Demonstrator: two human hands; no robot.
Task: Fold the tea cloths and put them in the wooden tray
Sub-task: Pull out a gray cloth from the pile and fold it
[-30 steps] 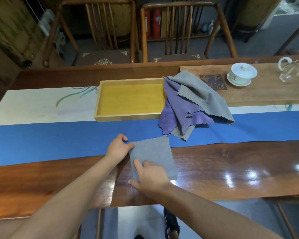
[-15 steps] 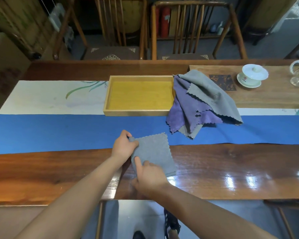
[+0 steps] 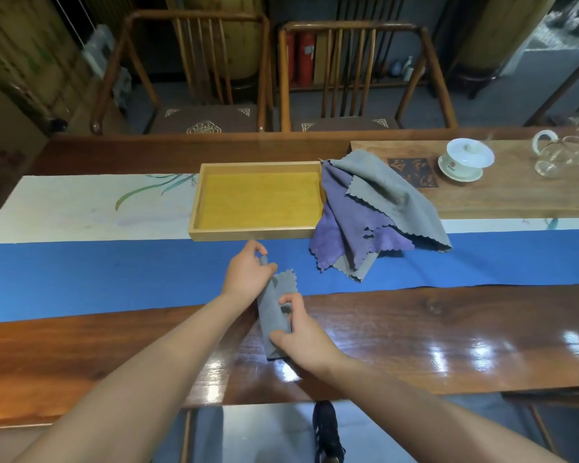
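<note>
A glossy wooden table (image 3: 415, 332) is carrying a blue runner (image 3: 114, 275), with two chairs (image 3: 194, 78) standing behind; the arms are running off the bottom edge; a bare wooden tray (image 3: 258, 233) is sitting beside a heap of scalloped grey and purple cloths (image 3: 375, 215); the left hand (image 3: 248, 274) and right hand (image 3: 301, 335) are both pinching a narrow folded grey cloth (image 3: 271, 309) near the table's front edge

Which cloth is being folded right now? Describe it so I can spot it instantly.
Start at the wooden tray on the long table, then drop toward the near edge. The folded grey cloth is a narrow strip held between the left hand and right hand. Unlike the loose pile of cloths right of the tray, it is compact and gripped.
</note>
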